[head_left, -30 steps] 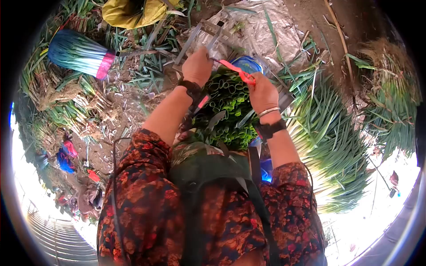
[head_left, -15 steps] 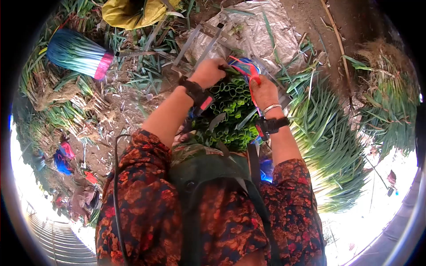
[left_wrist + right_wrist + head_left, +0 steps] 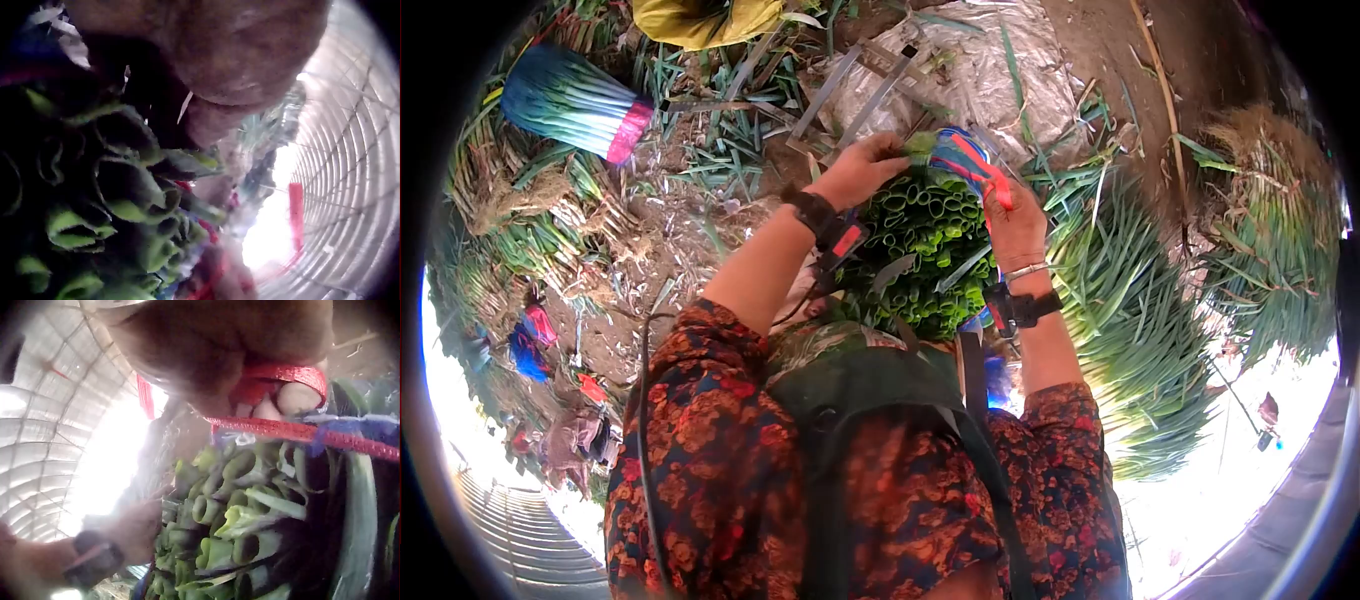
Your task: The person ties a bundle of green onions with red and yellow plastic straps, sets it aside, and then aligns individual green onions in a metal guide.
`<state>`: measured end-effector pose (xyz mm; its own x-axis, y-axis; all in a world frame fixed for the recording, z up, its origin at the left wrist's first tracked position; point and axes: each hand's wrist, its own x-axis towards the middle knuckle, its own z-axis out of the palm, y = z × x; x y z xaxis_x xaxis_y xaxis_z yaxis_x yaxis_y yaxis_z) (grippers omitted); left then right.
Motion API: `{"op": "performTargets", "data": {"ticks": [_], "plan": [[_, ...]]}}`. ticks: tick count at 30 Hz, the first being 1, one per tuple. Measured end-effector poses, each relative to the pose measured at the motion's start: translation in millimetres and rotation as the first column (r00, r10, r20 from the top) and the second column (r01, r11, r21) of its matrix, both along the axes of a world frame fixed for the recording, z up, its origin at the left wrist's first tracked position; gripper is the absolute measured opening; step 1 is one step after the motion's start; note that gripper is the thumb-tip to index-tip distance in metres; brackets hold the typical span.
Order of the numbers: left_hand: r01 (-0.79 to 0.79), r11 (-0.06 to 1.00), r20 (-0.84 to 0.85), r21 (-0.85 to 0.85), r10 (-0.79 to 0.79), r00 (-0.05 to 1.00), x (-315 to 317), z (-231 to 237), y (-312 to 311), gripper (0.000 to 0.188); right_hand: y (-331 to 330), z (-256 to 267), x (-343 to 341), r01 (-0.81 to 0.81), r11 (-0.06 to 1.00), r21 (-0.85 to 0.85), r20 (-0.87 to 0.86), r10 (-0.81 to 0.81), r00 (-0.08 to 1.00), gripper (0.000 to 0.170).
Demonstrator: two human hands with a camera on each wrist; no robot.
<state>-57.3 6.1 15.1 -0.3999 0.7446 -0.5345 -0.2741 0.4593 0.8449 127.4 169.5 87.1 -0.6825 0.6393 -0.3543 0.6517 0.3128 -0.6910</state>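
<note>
In the head view a bundle of green onions (image 3: 935, 230) stands before the person's waist, its cut hollow tops facing up. The right hand (image 3: 1018, 225) grips a red strap (image 3: 970, 158) at the bundle's far right edge. In the right wrist view the strap (image 3: 275, 430) runs across the tops, looped round the fingers. At the far left edge the left hand (image 3: 860, 172) pinches a green onion leaf (image 3: 919, 149) between thumb and fingertips. Cut tops (image 3: 125, 187) lie close below that hand in the left wrist view. Blue wrapping (image 3: 952, 140) shows behind the bundle.
A metal frame (image 3: 870, 105) stands behind the bundle. Loose green onions (image 3: 1125, 300) are heaped at right, with another pile (image 3: 1270, 230) beyond. At left lies a tied bundle with a pink band (image 3: 628, 132). A yellow sack (image 3: 705, 22) sits at the back.
The left hand has let go of the strap's end and moved right to the bundle's far edge. The right hand has shifted slightly right, keeping its hold on the strap.
</note>
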Motion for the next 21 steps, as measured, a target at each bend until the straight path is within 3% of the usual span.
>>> {"op": "performTargets", "data": {"ticks": [2, 4, 6, 9, 12, 15, 16, 17, 18, 19, 20, 21], "plan": [[-0.043, 0.996, 0.06, -0.074, 0.048, 0.997, 8, -5, 9, 0.016, -1, -9, 2, -0.05, 0.994, 0.094, -0.05, 0.054, 0.997, 0.015], [0.07, 0.991, -0.071, -0.111, -0.078, 0.994, 10, -6, 16, 0.016, -2, -12, 4, -0.064, 0.99, 0.125, -0.096, 0.076, 0.992, 0.014], [0.163, 0.979, -0.167, -0.12, -0.182, 0.969, 9, -8, 16, 0.015, 2, -10, 2, -0.148, 0.952, 0.266, -0.1, 0.18, 0.978, 0.012], [0.11, 0.992, 0.129, 0.055, -0.117, 0.985, 2, 8, 8, 0.014, 14, -11, 6, -0.2, 0.919, 0.34, -0.025, 0.222, 0.975, 0.01], [-0.146, 0.988, 0.38, 0.041, 0.12, 0.917, -5, 5, -10, 0.009, 21, -7, 11, -0.271, 0.891, 0.363, 0.087, 0.257, 0.962, 0.011], [-0.128, 0.98, 0.537, 0.152, 0.027, 0.843, -2, 16, -17, 0.012, 28, 6, 9, -0.377, 0.861, 0.343, 0.207, 0.322, 0.924, 0.015], [-0.05, 0.99, 0.507, 0.131, -0.024, 0.862, -1, 25, -16, 0.011, 28, 8, 10, -0.41, 0.859, 0.306, 0.238, 0.348, 0.907, 0.018], [0.228, 0.97, 0.133, 0.087, -0.238, 0.962, 0, 38, -13, 0.01, 30, 9, 9, -0.44, 0.855, 0.274, 0.263, 0.373, 0.89, 0.02], [0.456, 0.888, -0.242, -0.059, -0.456, 0.857, 3, 52, -8, 0.01, 30, 7, 8, -0.486, 0.828, 0.279, 0.296, 0.407, 0.864, 0.021], [0.585, 0.762, -0.532, -0.278, -0.629, 0.567, 7, 69, -3, 0.01, 29, 7, 6, -0.484, 0.825, 0.292, 0.312, 0.396, 0.863, 0.022], [0.628, 0.705, -0.546, -0.329, -0.685, 0.483, 11, 92, 1, 0.01, 26, 8, 6, -0.487, 0.82, 0.3, 0.329, 0.39, 0.86, 0.023], [0.645, 0.72, -0.513, -0.257, -0.667, 0.54, 16, 102, -2, 0.01, 24, 8, 5, -0.49, 0.815, 0.309, 0.343, 0.385, 0.857, 0.024]]}}
